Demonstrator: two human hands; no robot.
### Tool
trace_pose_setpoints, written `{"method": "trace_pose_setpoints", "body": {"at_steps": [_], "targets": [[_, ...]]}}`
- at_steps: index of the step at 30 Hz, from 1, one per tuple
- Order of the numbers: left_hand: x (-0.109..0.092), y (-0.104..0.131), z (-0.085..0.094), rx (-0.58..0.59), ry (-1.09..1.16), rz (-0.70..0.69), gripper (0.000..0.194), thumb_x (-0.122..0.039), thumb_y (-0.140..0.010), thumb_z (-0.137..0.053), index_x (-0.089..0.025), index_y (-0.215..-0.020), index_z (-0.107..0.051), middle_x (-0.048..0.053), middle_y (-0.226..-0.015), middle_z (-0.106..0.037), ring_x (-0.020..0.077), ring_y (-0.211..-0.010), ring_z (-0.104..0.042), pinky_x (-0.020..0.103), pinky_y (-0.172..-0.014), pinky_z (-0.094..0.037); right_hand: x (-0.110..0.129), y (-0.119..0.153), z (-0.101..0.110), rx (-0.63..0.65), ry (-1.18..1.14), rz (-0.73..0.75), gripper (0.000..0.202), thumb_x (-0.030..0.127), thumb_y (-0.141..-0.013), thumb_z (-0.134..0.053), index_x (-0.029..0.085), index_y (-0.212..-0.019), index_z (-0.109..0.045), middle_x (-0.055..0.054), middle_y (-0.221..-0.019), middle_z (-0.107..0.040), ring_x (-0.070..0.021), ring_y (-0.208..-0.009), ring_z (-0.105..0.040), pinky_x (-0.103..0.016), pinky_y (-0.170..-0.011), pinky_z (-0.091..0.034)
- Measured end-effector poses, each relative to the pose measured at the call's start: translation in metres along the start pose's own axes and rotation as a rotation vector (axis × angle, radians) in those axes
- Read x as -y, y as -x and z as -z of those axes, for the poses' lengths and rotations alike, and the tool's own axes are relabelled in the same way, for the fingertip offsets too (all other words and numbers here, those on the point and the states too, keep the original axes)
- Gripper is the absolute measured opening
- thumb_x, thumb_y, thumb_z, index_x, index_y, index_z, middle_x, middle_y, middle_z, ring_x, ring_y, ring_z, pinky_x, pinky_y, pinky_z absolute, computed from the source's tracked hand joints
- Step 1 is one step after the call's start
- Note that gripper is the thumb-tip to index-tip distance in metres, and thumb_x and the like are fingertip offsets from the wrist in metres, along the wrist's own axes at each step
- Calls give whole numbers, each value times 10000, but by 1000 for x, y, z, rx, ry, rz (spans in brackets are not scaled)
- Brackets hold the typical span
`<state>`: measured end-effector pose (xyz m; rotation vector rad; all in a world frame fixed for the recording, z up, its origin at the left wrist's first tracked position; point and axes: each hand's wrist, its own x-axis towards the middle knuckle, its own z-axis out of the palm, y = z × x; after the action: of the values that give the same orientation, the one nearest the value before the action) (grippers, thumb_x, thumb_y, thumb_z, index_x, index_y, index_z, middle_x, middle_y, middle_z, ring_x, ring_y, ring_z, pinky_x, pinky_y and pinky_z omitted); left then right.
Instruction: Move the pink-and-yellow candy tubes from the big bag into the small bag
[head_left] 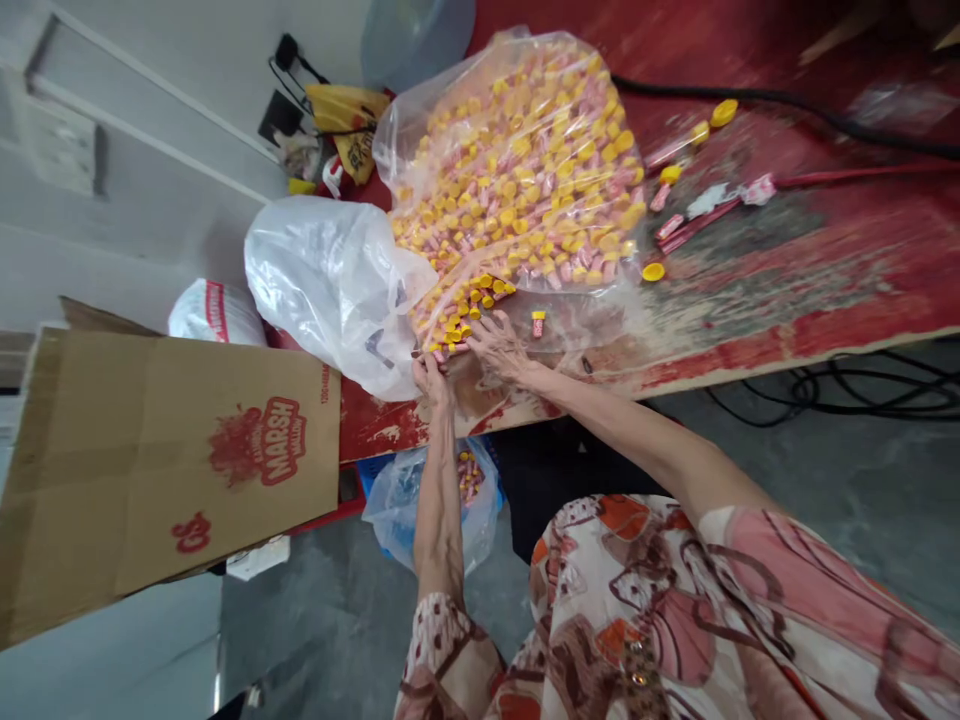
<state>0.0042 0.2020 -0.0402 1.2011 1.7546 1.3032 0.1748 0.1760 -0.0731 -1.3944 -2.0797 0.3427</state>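
Observation:
A large clear plastic bag [615,270] lies on the red table, full of small pink tubes with yellow caps [517,170]. More capped tubes [469,312] spill together at its near opening. My left hand [431,380] is at the left edge of this spill, fingers closed; what they pinch is too small to make out. My right hand [501,345] rests beside the spill, fingers stretched towards the tubes and touching the nearest ones. One single tube [538,324] stands apart, just right of my right hand. A white translucent bag [330,290] bulges close to my left hand.
The worn red table [750,320] carries loose caps [653,272], tubes and a black cable [787,97] to the right. A cardboard box [172,440] stands left. Below the table edge, a plastic-lined blue container [405,500] holds more tubes. A blue basin [416,45] sits at the back.

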Motion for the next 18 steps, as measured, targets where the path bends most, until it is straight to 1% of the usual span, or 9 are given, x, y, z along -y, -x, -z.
{"method": "trace_pose_setpoints", "body": {"at_steps": [1,2,4,6,7,9,11,15,18], "targets": [[-7,-5,-3,-14,23,0,501,-586,-1048,-763,-243,-820,-478,-78,-698,-484,92,-607,-446,205,-610,-376,-1,-2,1,-6,-18,-29,506,354,-869,-1006,155,-1290,-810,-250,-1488,-734,-436,-1376,-573,-659,-1249,-371],[-16,-12,-6,-24,49,-4,513,-595,-1037,-782,-241,-821,-481,-81,-696,-483,85,-599,-432,205,-600,-361,-1,-5,3,-21,-47,-69,404,347,-928,-958,162,-1256,-813,-232,-1437,-751,-412,-1344,-575,-618,-1222,-377],[-36,-28,-12,-37,115,-34,536,-610,-1002,-840,-237,-829,-497,-87,-696,-486,79,-593,-412,209,-588,-343,0,-12,6,-80,-132,-170,164,306,-1104,-746,177,-1181,-811,-188,-1308,-777,-360,-1272,-584,-536,-1166,-380],[-57,-44,-18,-20,177,-95,542,-596,-965,-900,-231,-836,-521,-85,-707,-506,79,-600,-411,212,-592,-351,2,-17,9,-166,-224,-276,286,278,-1208,-535,187,-1141,-798,-162,-1225,-778,-329,-1216,-591,-479,-1116,-377],[-66,-50,-20,11,188,-125,530,-572,-954,-922,-227,-839,-537,-82,-716,-520,81,-609,-424,210,-601,-365,3,-19,10,-208,-261,-317,338,281,-1229,-480,191,-1140,-792,-156,-1209,-778,-325,-1201,-593,-463,-1094,-377],[-79,-57,-25,113,169,-143,480,-491,-946,-947,-220,-839,-565,-75,-720,-538,89,-626,-457,208,-620,-390,7,-20,11,-250,-313,-357,348,288,-1235,-468,201,-1123,-785,-149,-1182,-783,-326,-1177,-599,-442,-1054,-376],[-86,-58,-30,197,142,-110,422,-398,-955,-936,-216,-832,-575,-73,-709,-537,94,-627,-478,205,-626,-401,11,-20,11,-232,-349,-372,327,263,-1225,-488,207,-1094,-782,-138,-1148,-789,-317,-1131,-620,-420,-1010,-375],[-87,-54,-33,173,212,-62,385,-305,-975,-890,-215,-822,-549,-80,-692,-523,85,-605,-453,188,-615,-397,14,-20,9,-203,-376,-398,317,246,-1230,-489,195,-1117,-780,-128,-1163,-792,-282,-1064,-661,-372,-929,-382],[-85,-50,-30,204,217,-26,321,-229,-986,-853,-210,-820,-579,-69,-693,-523,95,-614,-451,193,-612,-387,13,-18,8,-135,-312,-329,329,214,-1226,-478,179,-1143,-794,-136,-1185,-800,-281,-1075,-677,-372,-927,-391]]}}
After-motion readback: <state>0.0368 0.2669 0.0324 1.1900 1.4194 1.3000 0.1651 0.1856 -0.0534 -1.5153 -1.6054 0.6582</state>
